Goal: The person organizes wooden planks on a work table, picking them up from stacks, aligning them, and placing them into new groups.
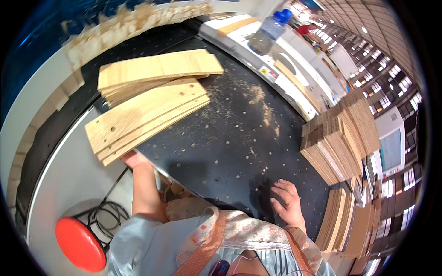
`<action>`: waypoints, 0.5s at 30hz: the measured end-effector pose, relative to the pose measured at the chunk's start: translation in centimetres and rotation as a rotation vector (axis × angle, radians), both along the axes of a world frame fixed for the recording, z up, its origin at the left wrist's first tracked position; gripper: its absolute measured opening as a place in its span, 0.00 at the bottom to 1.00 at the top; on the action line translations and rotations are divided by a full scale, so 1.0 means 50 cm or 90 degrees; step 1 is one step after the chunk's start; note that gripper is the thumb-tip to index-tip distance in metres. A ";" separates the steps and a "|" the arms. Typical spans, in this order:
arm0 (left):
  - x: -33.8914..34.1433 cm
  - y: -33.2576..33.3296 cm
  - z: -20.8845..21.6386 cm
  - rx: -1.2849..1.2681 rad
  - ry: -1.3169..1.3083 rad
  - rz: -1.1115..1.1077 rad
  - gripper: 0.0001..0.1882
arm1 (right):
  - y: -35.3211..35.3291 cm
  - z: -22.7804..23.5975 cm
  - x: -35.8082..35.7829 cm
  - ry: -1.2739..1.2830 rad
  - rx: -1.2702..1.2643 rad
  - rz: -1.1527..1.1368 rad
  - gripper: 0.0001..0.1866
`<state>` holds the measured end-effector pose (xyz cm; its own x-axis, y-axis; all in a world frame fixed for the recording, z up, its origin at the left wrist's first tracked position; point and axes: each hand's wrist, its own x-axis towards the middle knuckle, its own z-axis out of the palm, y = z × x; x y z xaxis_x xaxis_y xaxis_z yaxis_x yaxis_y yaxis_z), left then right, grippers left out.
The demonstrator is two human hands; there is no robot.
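Observation:
My left hand [133, 158] is under the near edge of a fanned stack of pale wooden boards [147, 112] with drilled holes, and it holds them from below. Its fingers are mostly hidden by the wood. These boards reach past the edge of the black machine table [221, 142]. Behind them, partly overlapped, lies a second stack of similar boards [156, 69]. My right hand [287, 200] is open above the table's near right side, fingers slightly bent and apart, holding nothing.
Sawdust [262, 106] is scattered over the dotted tabletop. Stacked brown boards [336, 138] rise at the right, with more boards [336, 214] below. A blue-capped water jug [269, 34] stands at the back. At lower left is a red stool [80, 244].

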<state>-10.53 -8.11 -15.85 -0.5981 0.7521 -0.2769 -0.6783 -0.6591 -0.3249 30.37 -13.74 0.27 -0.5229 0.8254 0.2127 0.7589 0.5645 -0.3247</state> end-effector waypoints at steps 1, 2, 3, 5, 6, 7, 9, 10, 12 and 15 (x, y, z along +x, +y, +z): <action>-0.011 0.002 -0.046 0.056 0.004 0.030 0.29 | -0.001 -0.004 0.002 0.000 -0.002 -0.003 0.16; -0.017 0.003 -0.081 0.036 0.006 0.020 0.30 | -0.004 -0.003 -0.001 -0.002 -0.004 -0.004 0.16; -0.029 0.001 -0.107 0.014 0.014 0.024 0.30 | 0.004 -0.005 -0.003 0.002 -0.008 0.008 0.17; -0.030 -0.004 -0.101 0.001 0.055 0.020 0.30 | 0.006 -0.004 -0.006 0.003 -0.008 0.011 0.17; -0.026 -0.003 -0.098 0.013 0.088 0.015 0.30 | 0.008 -0.002 -0.008 0.003 -0.008 0.015 0.17; -0.027 -0.014 -0.095 0.016 0.119 0.015 0.31 | 0.008 -0.002 -0.011 0.003 -0.009 0.010 0.17; -0.038 -0.019 -0.129 0.066 0.175 0.004 0.32 | 0.011 0.001 -0.015 0.003 -0.011 0.005 0.17; -0.044 -0.025 -0.141 0.058 0.197 -0.005 0.33 | 0.012 0.000 -0.011 0.003 -0.018 0.005 0.17; -0.054 -0.036 -0.139 0.052 0.132 0.007 0.34 | 0.020 -0.004 -0.009 -0.002 -0.019 0.011 0.16; -0.052 -0.049 -0.107 0.032 0.083 0.001 0.35 | 0.022 -0.003 -0.016 -0.005 -0.025 0.016 0.16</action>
